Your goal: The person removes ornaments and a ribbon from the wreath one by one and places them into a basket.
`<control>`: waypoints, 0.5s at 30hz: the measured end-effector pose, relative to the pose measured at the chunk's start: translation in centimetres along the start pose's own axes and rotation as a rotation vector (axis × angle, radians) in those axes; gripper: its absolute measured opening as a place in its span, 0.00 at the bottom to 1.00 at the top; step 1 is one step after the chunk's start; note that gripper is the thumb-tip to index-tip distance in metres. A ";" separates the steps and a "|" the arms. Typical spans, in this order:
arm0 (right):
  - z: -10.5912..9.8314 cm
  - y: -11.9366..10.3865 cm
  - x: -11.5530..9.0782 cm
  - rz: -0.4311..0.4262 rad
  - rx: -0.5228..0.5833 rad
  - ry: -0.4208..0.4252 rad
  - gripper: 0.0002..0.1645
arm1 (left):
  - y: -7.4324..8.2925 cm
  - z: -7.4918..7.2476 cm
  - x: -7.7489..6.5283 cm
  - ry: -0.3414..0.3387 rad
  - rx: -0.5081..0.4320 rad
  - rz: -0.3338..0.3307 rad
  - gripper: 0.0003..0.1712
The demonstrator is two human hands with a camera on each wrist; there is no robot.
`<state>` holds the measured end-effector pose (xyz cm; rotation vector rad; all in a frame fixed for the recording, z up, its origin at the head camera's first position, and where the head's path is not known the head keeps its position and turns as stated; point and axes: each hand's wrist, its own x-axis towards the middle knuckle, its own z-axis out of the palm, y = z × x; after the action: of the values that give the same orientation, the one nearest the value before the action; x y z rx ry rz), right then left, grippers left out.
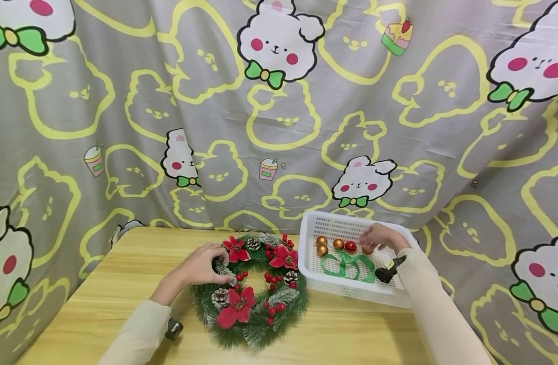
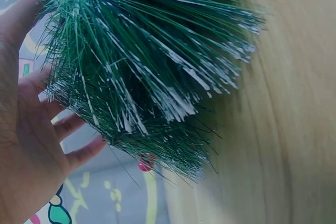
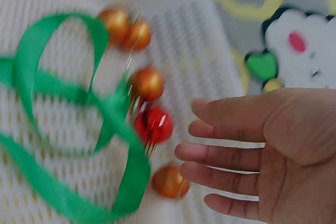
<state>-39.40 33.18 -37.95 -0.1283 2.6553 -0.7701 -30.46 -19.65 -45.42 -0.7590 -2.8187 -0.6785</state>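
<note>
A green Christmas wreath (image 1: 279,299) with red poinsettias, berries and frosted pine cones lies on the table. On its left side, my left hand (image 1: 201,264) holds the greenery between thumb and fingers; the left wrist view shows the fingers (image 2: 84,153) spread along the needles (image 2: 147,66). My right hand (image 1: 378,237) is over a white plastic basket (image 1: 308,253), its fingers extended and nothing in them. Close to those fingertips are a gold ball (image 3: 170,182) and a shiny red ball (image 3: 154,124). Other gold balls (image 1: 322,246) and a looped green ribbon (image 1: 347,266) lie in the basket.
The wooden table (image 1: 343,329) carries both wreath and basket, which stand side by side. Behind the table hangs a grey curtain (image 1: 288,167) with cartoon rabbits. A dark strap device (image 1: 388,271) on the right wrist hangs over the basket's near rim.
</note>
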 end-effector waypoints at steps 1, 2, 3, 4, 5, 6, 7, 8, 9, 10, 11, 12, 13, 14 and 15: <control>0.0 -0.4 0.0 -0.031 0.017 0.011 0.19 | 0.0 0.0 0.0 -0.004 -0.002 -0.003 0.25; 0.0 -0.9 0.0 -0.057 0.031 0.023 0.20 | -0.1 0.0 0.0 -0.007 -0.002 -0.008 0.25; 0.1 -1.4 -0.1 -0.082 0.046 0.033 0.21 | -0.1 -0.1 0.0 -0.010 -0.003 -0.012 0.25; 0.1 -1.8 -0.1 -0.106 0.053 0.046 0.22 | -0.1 -0.1 0.0 -0.012 -0.004 -0.016 0.25; 0.2 -2.3 -0.2 -0.133 0.056 0.061 0.23 | -0.1 -0.1 0.0 -0.015 -0.004 -0.020 0.25; 0.3 -2.7 -0.2 -0.151 0.062 0.078 0.23 | -0.1 0.0 0.0 -0.017 -0.006 -0.024 0.25; 0.4 -3.2 -0.3 -0.170 0.061 0.096 0.22 | -0.1 0.0 0.0 -0.019 -0.009 -0.027 0.25; 0.5 -3.7 -0.4 -0.193 0.059 0.109 0.23 | -0.1 0.0 0.0 -0.021 -0.010 -0.031 0.25; 0.5 -4.2 -0.5 -0.216 0.055 0.124 0.22 | -0.1 0.0 0.1 -0.022 -0.011 -0.032 0.25; 0.6 -4.6 -0.7 -0.234 0.047 0.141 0.22 | -0.1 -0.1 0.1 -0.023 -0.013 -0.033 0.25; 0.7 -5.1 -0.8 -0.242 0.048 0.161 0.21 | -0.1 -0.1 0.1 -0.023 -0.015 -0.033 0.25; 0.8 -5.7 -1.0 -0.253 0.047 0.179 0.21 | -0.1 -0.2 0.2 -0.022 -0.018 -0.031 0.25; 0.9 -6.2 -1.2 -0.269 0.040 0.199 0.21 | 0.0 -0.2 0.2 -0.021 -0.019 -0.028 0.25; 1.0 -6.6 -1.4 -0.286 0.041 0.219 0.21 | 0.0 -0.3 0.3 -0.019 -0.019 -0.025 0.25; 1.2 -7.2 -1.6 -0.300 0.041 0.243 0.21 | 0.0 -0.5 0.3 -0.017 -0.022 -0.021 0.24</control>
<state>-37.63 26.82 -34.56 -0.4578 2.8850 -0.9900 -30.71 -19.71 -44.92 -0.7441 -2.8429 -0.7111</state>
